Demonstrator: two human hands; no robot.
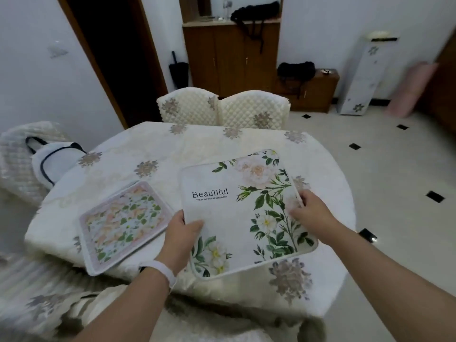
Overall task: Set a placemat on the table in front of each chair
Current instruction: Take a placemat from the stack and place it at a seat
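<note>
The large white floral placemat [246, 213] is in both hands over the near right part of the table [158, 149], at about five o'clock from the table's middle. The left hand [181, 236] pinches its left edge, thumb on top and fingers hidden beneath; the right hand [309, 212] is closed on its right edge in the same way. Whether the mat already lies flat or hangs just above the cloth cannot be told. It looks like the step of laying or squaring this mat at the near seat. A second, smaller placemat [124, 224] with a pink-and-green leaf print lies at about seven o'clock, its near corner overhanging the table edge. Next, the held mat likely needs lowering flat and releasing, and the two quilted chairs [222, 109] at twelve o'clock have no mats before them yet. Printed on the held mat: "BeauTiful", with a smaller line reading roughly "THE MOOD WILL BE VERY GOOD".
</note>
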